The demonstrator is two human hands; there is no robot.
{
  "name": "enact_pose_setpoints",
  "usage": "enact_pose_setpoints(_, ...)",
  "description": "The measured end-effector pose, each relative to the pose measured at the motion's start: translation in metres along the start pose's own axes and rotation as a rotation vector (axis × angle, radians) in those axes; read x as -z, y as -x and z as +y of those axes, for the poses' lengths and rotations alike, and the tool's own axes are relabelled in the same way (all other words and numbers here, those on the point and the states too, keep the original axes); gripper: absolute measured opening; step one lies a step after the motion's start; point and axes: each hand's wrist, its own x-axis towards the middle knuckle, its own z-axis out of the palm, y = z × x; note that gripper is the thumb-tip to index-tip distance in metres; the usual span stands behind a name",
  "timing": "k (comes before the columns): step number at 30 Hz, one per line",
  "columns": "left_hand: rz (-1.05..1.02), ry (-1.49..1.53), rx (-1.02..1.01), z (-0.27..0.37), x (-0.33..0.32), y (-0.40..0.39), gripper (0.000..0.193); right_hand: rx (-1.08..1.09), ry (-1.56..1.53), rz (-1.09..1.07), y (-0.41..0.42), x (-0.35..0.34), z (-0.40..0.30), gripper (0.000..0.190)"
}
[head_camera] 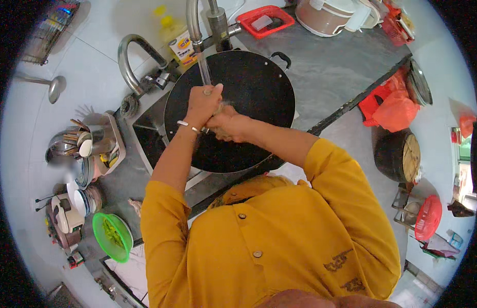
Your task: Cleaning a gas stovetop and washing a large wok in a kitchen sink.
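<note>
My left hand (204, 103), with a bracelet at the wrist, is closed against my right hand (231, 124). They meet above a large black wok (257, 88) with a loop handle. Bits of a small brownish wad (224, 135) show at my right fingers; both hands seem squeezed around it, and its exact kind is hidden. A water stream (204, 69) runs from the metal faucet (193, 23) onto the back of my left hand. The wok rests over the sink (147, 133), covering much of the basin.
A second curved faucet (127, 50) stands left of the wok, beside a scouring pad (129, 106). A red basket (265, 21) and a rice cooker (325, 17) sit on the counter behind. Stacked bowls (88, 200) and a green colander (112, 236) of green vegetables are at left.
</note>
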Motion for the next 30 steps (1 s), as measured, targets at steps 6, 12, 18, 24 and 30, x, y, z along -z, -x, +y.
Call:
enact_pose_setpoints(6, 0.171, -0.125, -0.052, -0.02, -0.015, -0.004, 0.036, 0.297, 0.693, 0.135, -0.006, 0.011, -0.001, 0.028)
enact_pose_setpoints(12, 0.311, -0.123, -0.04, -0.038, -0.036, -0.017, 0.034, 0.424, 0.998, 0.261, -0.023, 0.034, 0.007, 0.038)
enact_pose_setpoints(18, 0.334, -0.505, -0.149, -0.074, -0.044, -0.024, 0.023, 0.32, 1.139, 0.314, -0.017, 0.034, 0.009, 0.036)
enact_pose_setpoints(24, 0.149, 0.628, 0.175, -0.035, -0.051, 0.014, 0.027, 0.372, 1.234, 0.381, 0.008, 0.055, -0.015, 0.054)
enact_pose_setpoints(30, -0.089, 1.004, 0.186, -0.014, -0.024, 0.036, 0.03, 0.332, 0.705, 0.066, 0.028, 0.079, -0.038, 0.046)
